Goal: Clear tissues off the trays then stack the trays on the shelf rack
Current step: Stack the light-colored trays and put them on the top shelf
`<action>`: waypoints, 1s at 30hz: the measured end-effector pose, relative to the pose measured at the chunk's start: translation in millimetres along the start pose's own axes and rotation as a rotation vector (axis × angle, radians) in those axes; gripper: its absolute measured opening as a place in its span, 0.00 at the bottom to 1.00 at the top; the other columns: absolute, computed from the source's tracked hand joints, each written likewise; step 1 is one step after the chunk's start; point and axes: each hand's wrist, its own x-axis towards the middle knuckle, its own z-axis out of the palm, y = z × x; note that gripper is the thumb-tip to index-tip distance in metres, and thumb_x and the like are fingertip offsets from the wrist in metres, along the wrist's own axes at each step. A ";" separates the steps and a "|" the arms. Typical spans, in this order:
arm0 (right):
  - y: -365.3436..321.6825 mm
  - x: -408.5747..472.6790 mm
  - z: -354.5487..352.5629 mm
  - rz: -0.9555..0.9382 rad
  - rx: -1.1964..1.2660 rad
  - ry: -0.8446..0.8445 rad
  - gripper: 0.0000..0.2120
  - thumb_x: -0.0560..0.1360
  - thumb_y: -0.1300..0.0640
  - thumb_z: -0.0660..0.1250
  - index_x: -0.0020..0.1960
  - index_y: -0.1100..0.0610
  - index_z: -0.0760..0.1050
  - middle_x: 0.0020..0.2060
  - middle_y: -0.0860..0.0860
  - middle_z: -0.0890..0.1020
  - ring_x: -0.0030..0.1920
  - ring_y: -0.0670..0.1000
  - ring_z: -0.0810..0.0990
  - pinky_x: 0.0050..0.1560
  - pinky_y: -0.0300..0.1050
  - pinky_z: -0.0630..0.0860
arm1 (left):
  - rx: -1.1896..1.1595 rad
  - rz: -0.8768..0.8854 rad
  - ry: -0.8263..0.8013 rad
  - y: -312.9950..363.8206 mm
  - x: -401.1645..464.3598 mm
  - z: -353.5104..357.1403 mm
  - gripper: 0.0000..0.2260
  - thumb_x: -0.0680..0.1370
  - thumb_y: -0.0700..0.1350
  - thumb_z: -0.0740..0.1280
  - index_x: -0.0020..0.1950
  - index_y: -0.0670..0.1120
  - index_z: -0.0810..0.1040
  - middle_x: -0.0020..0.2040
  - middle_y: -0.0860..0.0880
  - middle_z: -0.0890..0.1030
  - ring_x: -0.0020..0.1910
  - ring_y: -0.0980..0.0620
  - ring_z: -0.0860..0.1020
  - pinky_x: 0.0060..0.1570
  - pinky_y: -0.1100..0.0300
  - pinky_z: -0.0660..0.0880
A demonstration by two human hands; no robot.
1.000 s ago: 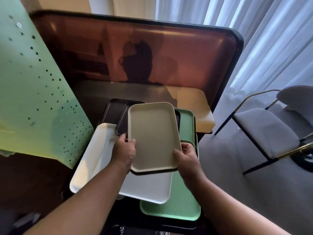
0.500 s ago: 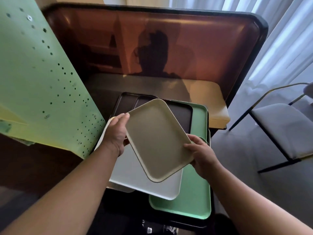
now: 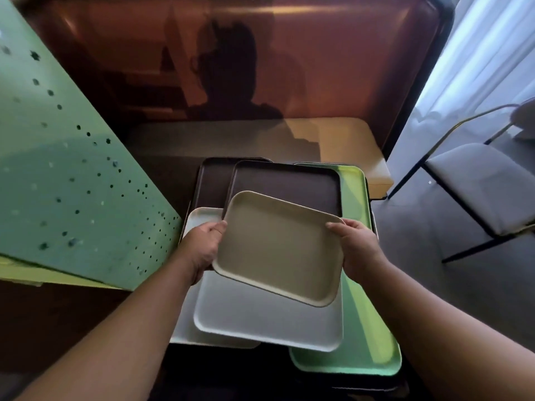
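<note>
Beige tray (image 3: 279,247) gripped at opposite edges: left hand (image 3: 202,250) and right hand (image 3: 357,250), fingers closed on its rim, above white tray (image 3: 260,316) and green tray (image 3: 367,342).

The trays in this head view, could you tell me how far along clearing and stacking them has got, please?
Done: no tissues show on any visible tray. In hand: the left hand and right hand hold the beige tray by its short edges above the pile. Left: the white tray, brown tray and green tray lie loosely overlapped, not squared up; no shelf rack is identifiable.
</note>
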 end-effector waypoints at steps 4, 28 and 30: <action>24.3 0.5 8.1 0.088 -0.146 0.028 0.11 0.77 0.64 0.70 0.60 0.62 0.80 0.44 0.59 0.85 0.40 0.59 0.84 0.40 0.50 0.83 | 0.109 -0.077 0.028 -26.3 10.6 -6.2 0.17 0.84 0.52 0.58 0.63 0.43 0.79 0.52 0.42 0.84 0.49 0.40 0.84 0.51 0.39 0.82; 76.6 -44.3 10.1 -0.057 -0.928 0.285 0.22 0.73 0.52 0.61 0.65 0.51 0.79 0.57 0.54 0.82 0.60 0.59 0.76 0.62 0.56 0.77 | 0.729 -0.040 0.047 -78.4 -4.9 -0.1 0.28 0.75 0.50 0.65 0.74 0.45 0.68 0.69 0.42 0.70 0.64 0.40 0.72 0.63 0.49 0.73; 76.8 -45.3 10.4 -0.063 -0.984 0.322 0.24 0.76 0.53 0.64 0.71 0.52 0.72 0.65 0.56 0.74 0.66 0.59 0.71 0.66 0.54 0.71 | 0.804 0.007 0.134 -78.6 -3.4 -3.4 0.33 0.75 0.49 0.66 0.78 0.45 0.60 0.75 0.42 0.62 0.70 0.39 0.65 0.65 0.47 0.68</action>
